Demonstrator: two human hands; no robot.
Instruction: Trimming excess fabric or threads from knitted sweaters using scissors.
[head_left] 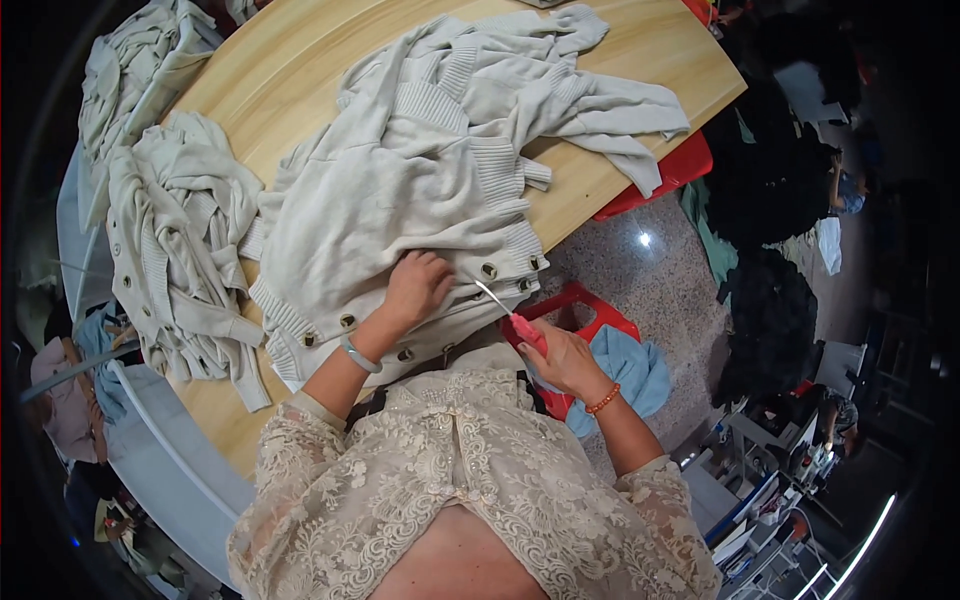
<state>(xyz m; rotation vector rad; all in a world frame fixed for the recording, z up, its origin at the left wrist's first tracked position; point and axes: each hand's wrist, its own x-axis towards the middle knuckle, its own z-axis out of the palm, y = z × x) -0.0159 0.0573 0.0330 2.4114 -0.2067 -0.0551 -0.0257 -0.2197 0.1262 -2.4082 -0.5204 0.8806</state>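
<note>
A pale grey knitted cardigan [350, 205] lies spread in front of me, with ribbed edges and dark buttons [489, 271] along its near side. My left hand [418, 290] rests on the cardigan near the button band, its fingers curled into the knit; exactly what the fingertips pinch is hidden. In my right hand [565, 360] is a small red-handled tool [527, 330] with a slender, pointed metal tip. That tip is at the cardigan's near right part, close to a button and right of my left hand. My right fingers wrap round the handle.
More pale cardigans [540, 85] lie at the far side of the wooden table [680, 50]. Another cardigan [180, 220] hangs over its left edge, by a heaped bin [180, 60]. A red stool [590, 300] with blue cloth [630, 370] stands right. Dark garments [770, 200] are piled beyond.
</note>
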